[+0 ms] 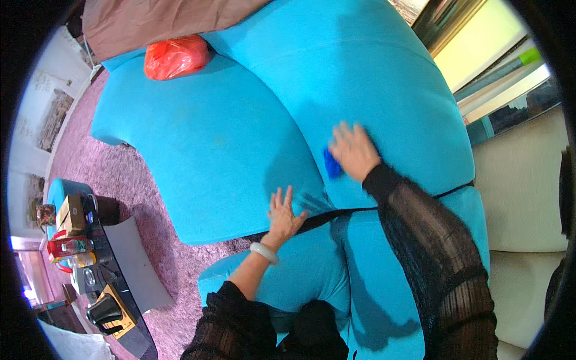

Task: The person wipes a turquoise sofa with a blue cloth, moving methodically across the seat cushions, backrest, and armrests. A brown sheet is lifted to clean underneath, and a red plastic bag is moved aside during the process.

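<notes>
A turquoise fabric sofa [216, 135] fills the middle of the head view, its seat at the left and its backrest at the right. My right hand [355, 150], a little blurred, lies over the backrest near the seam, palm down on a bright blue cloth [332, 164] that shows at its left edge. How firmly the fingers grip the cloth is hidden. My left hand [284, 218] has its fingers spread and holds nothing, over the seat's near edge by the dark gap between sofa sections. A pale bangle [264, 253] circles the left wrist.
A red plastic bag [177, 57] rests on the seat's far end, beside brown fabric [166, 20]. At lower left, a dark table [130, 310] holds bottles, a box and a black kettle [104, 310]. Pink-purple carpet [135, 202] lies between table and sofa. A cream padded surface [522, 193] stands at right.
</notes>
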Available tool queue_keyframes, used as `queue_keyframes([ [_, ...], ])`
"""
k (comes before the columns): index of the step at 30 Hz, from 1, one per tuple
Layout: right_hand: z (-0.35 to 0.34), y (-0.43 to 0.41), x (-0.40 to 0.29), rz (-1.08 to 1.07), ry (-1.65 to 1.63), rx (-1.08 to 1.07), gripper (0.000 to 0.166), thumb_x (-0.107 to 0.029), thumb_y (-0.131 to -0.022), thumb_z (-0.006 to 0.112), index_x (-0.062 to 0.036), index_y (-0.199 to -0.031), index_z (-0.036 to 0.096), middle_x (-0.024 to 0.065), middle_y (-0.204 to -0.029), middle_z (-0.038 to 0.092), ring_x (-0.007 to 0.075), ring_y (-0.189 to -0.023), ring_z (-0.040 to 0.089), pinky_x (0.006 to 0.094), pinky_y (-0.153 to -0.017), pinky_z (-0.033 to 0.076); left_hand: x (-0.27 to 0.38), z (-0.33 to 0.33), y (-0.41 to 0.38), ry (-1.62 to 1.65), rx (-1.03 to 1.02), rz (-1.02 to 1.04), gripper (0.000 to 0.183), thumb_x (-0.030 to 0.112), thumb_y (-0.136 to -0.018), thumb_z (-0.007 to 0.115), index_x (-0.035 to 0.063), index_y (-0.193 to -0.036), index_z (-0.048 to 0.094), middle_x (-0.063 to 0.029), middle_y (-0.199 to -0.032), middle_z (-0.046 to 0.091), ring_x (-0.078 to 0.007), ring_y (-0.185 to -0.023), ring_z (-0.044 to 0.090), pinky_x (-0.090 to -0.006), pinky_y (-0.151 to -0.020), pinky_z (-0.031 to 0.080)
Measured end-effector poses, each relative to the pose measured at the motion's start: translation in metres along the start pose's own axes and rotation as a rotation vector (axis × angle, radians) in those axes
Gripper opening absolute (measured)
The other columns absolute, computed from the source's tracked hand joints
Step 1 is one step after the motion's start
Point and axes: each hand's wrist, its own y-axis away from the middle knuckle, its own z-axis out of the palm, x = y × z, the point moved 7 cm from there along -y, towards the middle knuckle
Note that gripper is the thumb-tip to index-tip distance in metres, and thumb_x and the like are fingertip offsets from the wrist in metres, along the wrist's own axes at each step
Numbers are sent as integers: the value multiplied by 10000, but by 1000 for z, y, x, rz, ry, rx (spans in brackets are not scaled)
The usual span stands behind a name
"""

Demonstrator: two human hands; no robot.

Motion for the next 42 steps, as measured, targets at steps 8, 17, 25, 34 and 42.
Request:
queue_keyframes([
  [8, -54, -24, 38, 160, 121, 291, 102, -182, -873, 602, -170, -964, 646, 41, -949, 566, 222, -982, 537, 387, -811, 423, -107, -52, -6, -310, 21, -173, 1149, 504, -734, 838, 233, -1613, 149, -187, -1671, 41, -495, -1510, 18, -828, -999, 249],
  [17, -4, 36, -24, -14, -80, 240, 112, -184, -887, 589, -129, -869, 684, 61, -955, 587, 246, -1019, 538, 411, -866, 413, -124, -47, 20, -245, -166, -187, 1141, 477, -742, 840, 198, -1614, 158, -183, -1673, 26, -469, -1516, 56, -784, -1024, 300],
  [25, -108, -3, 118, 236, -47, 331, 108, -187, -888, 586, -168, -921, 687, 74, -1026, 583, 260, -1065, 538, 440, -858, 427, -17, -3, -6, -42, -160, 193, 768, 407, -898, 707, 21, -1485, 396, -304, -1516, 353, -474, -1341, 440, -493, -1099, 430],
  [34, -39, 116, 8, -145, -265, -168, 143, -280, -848, 647, -154, -841, 715, 55, -971, 612, 259, -1046, 555, 425, -855, 441, 176, -7, 46, 860, -313, 264, 1050, 252, -831, 816, 75, -1601, 124, -263, -1514, 358, -407, -1358, 435, -440, -1016, 502],
  [42, -135, 94, 185, 478, -259, 563, 321, -382, -817, 771, -118, -945, 639, 104, -996, 566, 292, -967, 556, 439, -765, 479, 290, -110, -19, 754, 467, 639, 584, -51, -803, 582, 9, -1364, 435, -254, -1133, 530, -461, -1013, 543, -515, -875, 461],
])
